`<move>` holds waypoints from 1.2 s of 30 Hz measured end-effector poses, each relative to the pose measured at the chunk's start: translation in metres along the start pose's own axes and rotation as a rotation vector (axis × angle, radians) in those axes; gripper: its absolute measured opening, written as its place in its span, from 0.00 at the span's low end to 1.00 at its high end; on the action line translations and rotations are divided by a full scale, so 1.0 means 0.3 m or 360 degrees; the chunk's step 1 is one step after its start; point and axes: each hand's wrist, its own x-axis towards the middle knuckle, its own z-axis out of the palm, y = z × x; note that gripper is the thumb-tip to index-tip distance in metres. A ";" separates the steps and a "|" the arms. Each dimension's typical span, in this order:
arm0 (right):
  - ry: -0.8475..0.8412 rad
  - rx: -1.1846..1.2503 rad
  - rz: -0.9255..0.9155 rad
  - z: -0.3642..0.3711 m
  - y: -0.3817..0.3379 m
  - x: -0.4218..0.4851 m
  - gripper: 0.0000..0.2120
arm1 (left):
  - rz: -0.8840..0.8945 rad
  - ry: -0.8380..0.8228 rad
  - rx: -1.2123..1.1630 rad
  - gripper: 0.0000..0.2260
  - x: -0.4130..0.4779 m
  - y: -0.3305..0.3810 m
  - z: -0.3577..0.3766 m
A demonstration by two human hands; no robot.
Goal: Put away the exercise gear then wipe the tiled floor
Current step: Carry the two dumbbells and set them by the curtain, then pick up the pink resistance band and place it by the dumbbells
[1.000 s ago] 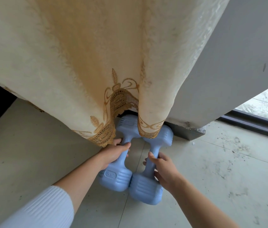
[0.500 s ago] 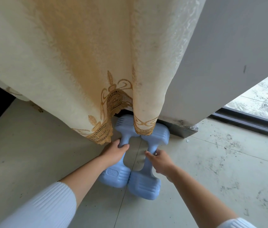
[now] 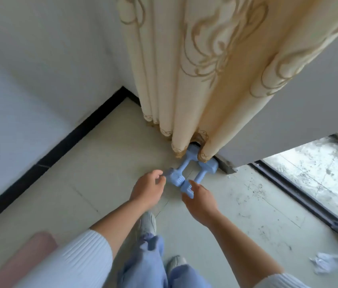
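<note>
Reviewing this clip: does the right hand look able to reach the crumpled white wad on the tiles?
Probably yes. The right hand holds nothing, and only bare tiled floor lies between it and the crumpled white wad near that elbow; the arm must swing back.

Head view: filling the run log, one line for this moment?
pale blue plastic dumbbells: side by side on tiled floor, far ends under cream curtain | left hand: open, empty | right hand: open, empty

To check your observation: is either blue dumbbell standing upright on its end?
No, the left dumbbell and right dumbbell lie flat on the tiled floor.
</note>
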 end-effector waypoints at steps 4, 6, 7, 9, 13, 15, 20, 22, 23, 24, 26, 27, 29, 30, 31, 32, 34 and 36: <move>-0.0063 -0.0355 -0.0292 -0.070 -0.186 -0.363 0.23 | 0.0055 0.0275 0.0137 0.16 -0.423 0.008 -0.245; -0.0092 -0.0431 -0.0406 -0.077 -0.261 -0.535 0.24 | -0.0006 0.0415 0.0177 0.17 -0.633 -0.021 -0.315; -0.0104 -0.0477 -0.0475 -0.073 -0.284 -0.619 0.24 | -0.0058 0.0484 0.0175 0.17 -0.738 -0.039 -0.332; -0.0140 -0.0599 -0.0641 -0.053 -0.313 -0.794 0.23 | -0.0161 0.0643 0.0129 0.17 -0.962 -0.078 -0.344; -0.0214 -0.0738 -0.0947 0.003 -0.314 -1.105 0.26 | -0.0327 0.0908 -0.0057 0.17 -1.360 -0.146 -0.286; -0.0264 -0.0818 -0.1099 0.050 -0.309 -1.263 0.27 | -0.0423 0.1020 -0.0140 0.17 -1.560 -0.180 -0.240; -0.0477 -0.1142 -0.1380 0.226 -0.281 -1.645 0.27 | -0.0746 0.1237 -0.0332 0.20 -2.042 -0.287 -0.138; -0.0561 -0.1274 -0.1492 0.315 -0.271 -1.790 0.27 | -0.0899 0.1312 -0.0400 0.20 -2.218 -0.351 -0.112; -0.0602 -0.1325 -0.1547 0.363 -0.268 -1.858 0.27 | -0.0978 0.1344 -0.0429 0.20 -2.301 -0.389 -0.102; -0.0636 -0.1371 -0.1600 0.413 -0.264 -1.924 0.27 | -0.1054 0.1373 -0.0458 0.19 -2.381 -0.427 -0.090; -0.0704 -0.1460 -0.1704 0.524 -0.253 -2.055 0.28 | -0.1176 0.1425 -0.0502 0.20 -2.545 -0.506 -0.059; -0.0740 -0.1502 -0.1758 0.584 -0.243 -2.124 0.29 | -0.1228 0.1452 -0.0524 0.20 -2.630 -0.547 -0.038; -0.0815 -0.1574 -0.1855 0.710 -0.217 -2.266 0.29 | -0.1334 0.1505 -0.0562 0.21 -2.801 -0.634 0.007; -0.0848 -0.1616 -0.1905 0.779 -0.202 -2.340 0.29 | -0.1383 0.1534 -0.0582 0.20 -2.888 -0.684 0.030; -0.0877 -0.1658 -0.1957 0.850 -0.186 -2.415 0.29 | -0.1431 0.1551 -0.0604 0.20 -2.974 -0.736 0.053; -0.0901 -0.1693 -0.2003 0.925 -0.170 -2.492 0.29 | -0.1478 0.1561 -0.0625 0.20 -3.059 -0.791 0.079; -0.0934 -0.1749 -0.2082 1.081 -0.137 -2.647 0.29 | -0.1553 0.1578 -0.0655 0.21 -3.229 -0.908 0.129; -0.0967 -0.1789 -0.2133 1.236 -0.094 -2.807 0.30 | -0.1611 0.1573 -0.0692 0.22 -3.404 -1.029 0.176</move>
